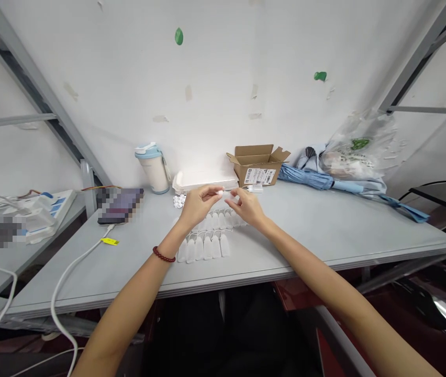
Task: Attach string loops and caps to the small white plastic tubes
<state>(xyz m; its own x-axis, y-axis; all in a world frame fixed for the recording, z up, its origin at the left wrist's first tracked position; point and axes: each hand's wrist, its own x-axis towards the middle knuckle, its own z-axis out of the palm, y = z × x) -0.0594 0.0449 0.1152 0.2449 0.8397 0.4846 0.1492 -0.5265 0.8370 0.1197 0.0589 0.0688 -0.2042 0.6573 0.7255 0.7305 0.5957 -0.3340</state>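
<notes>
Head: white piece in left hand

My hands, two; whitish pieces, near row, six (far row partly covered, uncounted); tumbler, one; phone, one; carton, one; umbrella, one.

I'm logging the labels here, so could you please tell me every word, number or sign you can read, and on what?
Nothing can be read for certain.
Box: label and barcode, too small.
Plastic bag: green mark and print, blurred.
Cup: faint print, too small.
Yellow tag: print, if any, too blurred.
</notes>
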